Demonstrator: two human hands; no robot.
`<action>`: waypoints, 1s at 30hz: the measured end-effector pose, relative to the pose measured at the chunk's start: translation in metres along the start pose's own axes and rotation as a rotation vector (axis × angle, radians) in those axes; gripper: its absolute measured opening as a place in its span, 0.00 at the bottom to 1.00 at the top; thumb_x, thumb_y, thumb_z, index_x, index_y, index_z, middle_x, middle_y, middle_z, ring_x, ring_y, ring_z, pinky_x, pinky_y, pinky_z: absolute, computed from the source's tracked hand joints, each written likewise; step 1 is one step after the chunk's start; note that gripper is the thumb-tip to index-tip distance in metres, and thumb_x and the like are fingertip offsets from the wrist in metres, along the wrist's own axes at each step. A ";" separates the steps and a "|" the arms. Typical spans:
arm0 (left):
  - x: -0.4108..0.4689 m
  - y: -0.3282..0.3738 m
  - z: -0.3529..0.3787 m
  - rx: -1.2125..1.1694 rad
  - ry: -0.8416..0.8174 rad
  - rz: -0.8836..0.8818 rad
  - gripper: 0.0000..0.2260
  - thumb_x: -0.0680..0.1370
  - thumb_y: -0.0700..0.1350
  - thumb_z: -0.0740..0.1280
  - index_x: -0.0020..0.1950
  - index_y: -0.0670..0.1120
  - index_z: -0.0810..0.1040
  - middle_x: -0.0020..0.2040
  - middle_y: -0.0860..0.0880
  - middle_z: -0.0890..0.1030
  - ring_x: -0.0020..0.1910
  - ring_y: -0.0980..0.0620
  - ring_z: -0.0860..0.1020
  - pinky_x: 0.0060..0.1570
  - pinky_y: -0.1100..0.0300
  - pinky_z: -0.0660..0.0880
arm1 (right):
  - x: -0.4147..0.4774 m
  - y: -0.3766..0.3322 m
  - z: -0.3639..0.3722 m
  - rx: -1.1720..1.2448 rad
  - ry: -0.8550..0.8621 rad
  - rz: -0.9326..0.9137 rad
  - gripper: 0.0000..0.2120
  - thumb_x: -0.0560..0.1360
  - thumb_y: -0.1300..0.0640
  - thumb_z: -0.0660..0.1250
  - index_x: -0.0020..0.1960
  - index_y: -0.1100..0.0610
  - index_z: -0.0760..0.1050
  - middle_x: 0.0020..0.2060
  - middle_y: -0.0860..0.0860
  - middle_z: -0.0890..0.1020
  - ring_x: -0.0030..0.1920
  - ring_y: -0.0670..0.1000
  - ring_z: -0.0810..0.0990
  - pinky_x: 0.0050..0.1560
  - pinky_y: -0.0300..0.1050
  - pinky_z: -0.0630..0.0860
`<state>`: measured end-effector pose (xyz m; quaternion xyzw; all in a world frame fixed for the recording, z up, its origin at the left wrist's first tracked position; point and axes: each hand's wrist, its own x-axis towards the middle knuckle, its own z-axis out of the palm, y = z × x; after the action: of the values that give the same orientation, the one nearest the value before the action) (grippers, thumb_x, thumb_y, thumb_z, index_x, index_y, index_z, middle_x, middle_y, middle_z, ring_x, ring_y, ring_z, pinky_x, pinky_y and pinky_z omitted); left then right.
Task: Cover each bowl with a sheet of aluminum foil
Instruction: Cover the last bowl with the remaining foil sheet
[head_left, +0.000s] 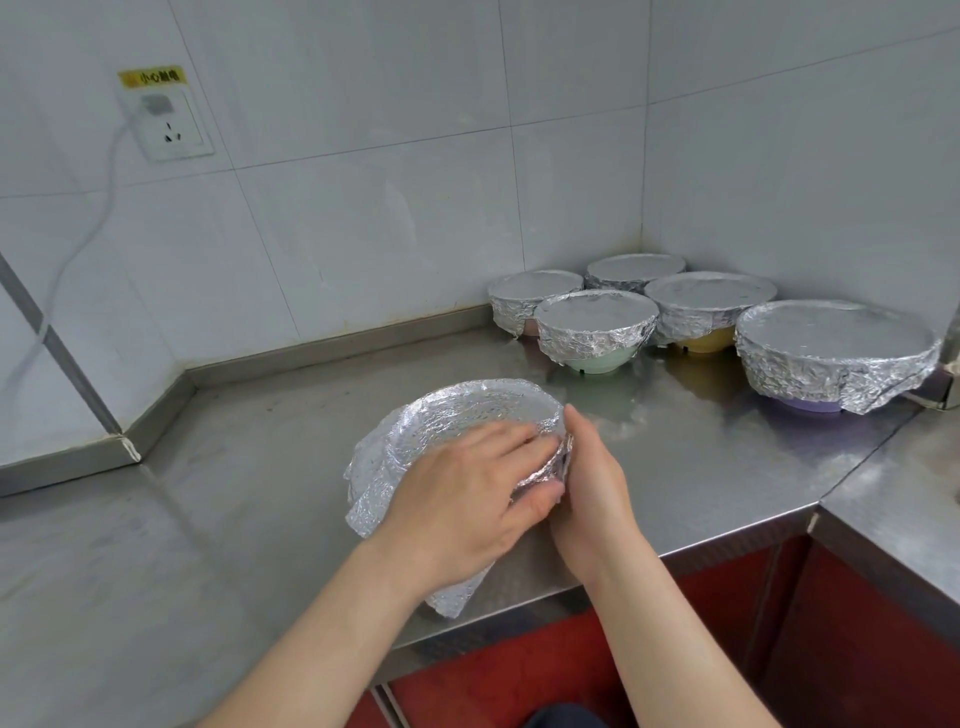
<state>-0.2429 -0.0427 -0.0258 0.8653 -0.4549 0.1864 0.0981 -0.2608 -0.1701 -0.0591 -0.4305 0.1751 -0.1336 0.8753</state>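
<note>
A bowl wrapped in crinkled aluminum foil sits near the front edge of the steel counter. The bowl itself is hidden under the sheet. My left hand lies over the foil top with its thumb pinching the folded foil at the right rim. My right hand presses flat against the bowl's right side. Loose foil hangs down on the left and below my left wrist. Several foil-covered bowls stand in the back right corner, among them a green one, a yellow one and a larger purple one.
Tiled walls enclose the counter at the back and right. A wall socket with a plugged white cable sits at upper left. A second steel surface adjoins on the right. Red cabinet fronts lie below the counter edge.
</note>
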 end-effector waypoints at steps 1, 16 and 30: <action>0.002 0.000 0.000 0.010 0.032 0.022 0.21 0.80 0.60 0.53 0.67 0.53 0.74 0.65 0.56 0.75 0.64 0.53 0.73 0.59 0.56 0.74 | 0.001 0.002 0.002 0.003 0.010 0.004 0.29 0.70 0.41 0.67 0.66 0.55 0.75 0.60 0.52 0.81 0.60 0.51 0.80 0.65 0.51 0.73; 0.046 -0.075 -0.017 -0.329 -0.086 -0.458 0.19 0.81 0.53 0.60 0.72 0.53 0.69 0.75 0.55 0.63 0.73 0.54 0.64 0.71 0.60 0.58 | 0.010 -0.017 0.005 -0.232 0.110 -0.015 0.13 0.75 0.51 0.61 0.52 0.56 0.80 0.50 0.55 0.84 0.54 0.58 0.81 0.63 0.58 0.74; 0.049 -0.078 0.000 -0.409 -0.065 -0.541 0.18 0.81 0.53 0.60 0.67 0.47 0.76 0.68 0.52 0.75 0.69 0.54 0.70 0.69 0.58 0.64 | 0.014 -0.027 0.020 -0.395 0.218 -0.076 0.14 0.80 0.60 0.54 0.35 0.56 0.60 0.30 0.51 0.63 0.31 0.51 0.60 0.34 0.43 0.58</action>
<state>-0.1533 -0.0350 -0.0059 0.9226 -0.2397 0.0308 0.3007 -0.2415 -0.1772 -0.0284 -0.5827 0.2750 -0.1752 0.7444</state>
